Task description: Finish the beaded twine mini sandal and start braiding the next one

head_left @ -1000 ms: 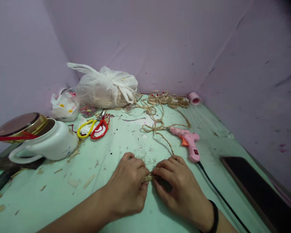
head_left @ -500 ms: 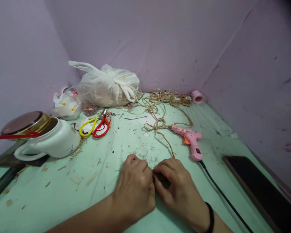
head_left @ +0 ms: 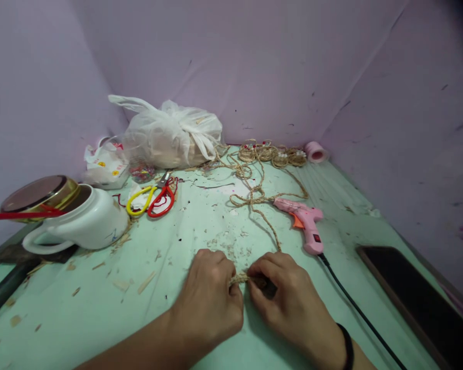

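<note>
Between my hands runs a short stretch of braided jute rope [head_left: 239,279], close to the near side of the table. My left hand [head_left: 212,295] is closed round its left end, knuckles up. With thumb and fingers, my right hand [head_left: 283,295] pinches the other end; a black band circles that wrist. From beyond the right fingers the rope leads away to a loose tangle in the middle of the table. Right of that tangle lies a pink glue gun [head_left: 303,221], its tip against the rope. What my palms cover is hidden.
Scissors [head_left: 152,199] with yellow and red handles lie left of centre. A white mug [head_left: 96,221] stands at left, a knotted plastic bag [head_left: 173,133] behind. Several jute coils [head_left: 280,158] and a pink tape roll [head_left: 315,153] line the back. A phone [head_left: 412,293] lies right, beside the black cord [head_left: 355,303].
My hands have moved slightly apart, the left one leftward and the right one rightward. The rope between them, hidden before, now shows.
</note>
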A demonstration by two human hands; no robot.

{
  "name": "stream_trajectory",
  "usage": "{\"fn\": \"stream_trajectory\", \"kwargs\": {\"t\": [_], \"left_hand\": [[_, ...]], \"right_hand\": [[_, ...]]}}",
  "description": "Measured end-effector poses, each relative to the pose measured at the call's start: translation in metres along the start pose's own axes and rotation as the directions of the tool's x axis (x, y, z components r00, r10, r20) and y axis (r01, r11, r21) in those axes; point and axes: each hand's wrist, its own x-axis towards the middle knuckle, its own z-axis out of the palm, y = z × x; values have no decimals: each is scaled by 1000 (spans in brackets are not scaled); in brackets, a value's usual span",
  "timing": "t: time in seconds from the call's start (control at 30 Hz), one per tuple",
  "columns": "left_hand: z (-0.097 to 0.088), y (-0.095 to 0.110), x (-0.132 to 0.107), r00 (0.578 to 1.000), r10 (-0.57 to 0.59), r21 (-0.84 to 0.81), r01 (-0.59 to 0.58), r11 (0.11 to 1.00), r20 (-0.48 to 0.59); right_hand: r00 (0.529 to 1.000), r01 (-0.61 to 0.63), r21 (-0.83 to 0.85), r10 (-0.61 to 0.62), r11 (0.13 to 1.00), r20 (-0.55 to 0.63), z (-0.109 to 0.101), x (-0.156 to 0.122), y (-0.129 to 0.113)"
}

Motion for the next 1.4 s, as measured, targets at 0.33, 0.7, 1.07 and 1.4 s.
{"fn": "stream_trajectory", "kwargs": {"t": [0.33,0.7,1.07,1.4], "left_hand": [[-21,-6,6,979,15,-103,6,995,205],[-70,-25,20,978,-202,-270,181,946,-53],[-44,-27,13,977,-212,-369,196,909,-2],[-36,-24,8,980,-188,-389,147,910,-70]], "right_hand": [[998,56,79,-59,995,34,-9,-7,9],[974,83,139,-51,987,-221,-32,-5,19],[936,-80,182,136,980,-323,-36,-12,18],[868,-13,212,116,977,-482,-34,-13,10]]}}
